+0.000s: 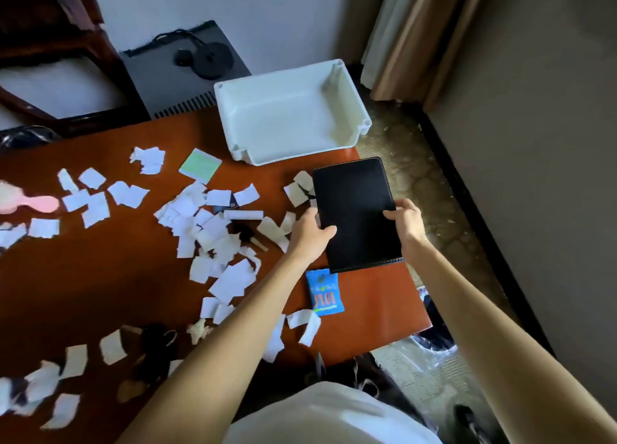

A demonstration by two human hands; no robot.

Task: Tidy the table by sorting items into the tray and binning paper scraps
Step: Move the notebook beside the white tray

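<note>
A black notebook (355, 210) lies at the right edge of the brown table (100, 276), just in front of the white tray (290, 113). My left hand (309, 233) grips its left edge, thumb on the cover. My right hand (407, 221) grips its right edge. The tray holds nothing that I can see. Torn white paper scraps (213, 230) are strewn across the table's middle and left. A blue snack packet (323, 291) lies just below the notebook. A green-and-white sticky pad (199, 166) sits left of the tray.
A pink hairbrush (30, 203) lies at the left edge. A black key (248, 235) and dark keyring items (157, 347) sit among the scraps. A bin with a clear liner (434, 340) stands on the floor right of the table. A black box (180, 73) and a chair stand behind.
</note>
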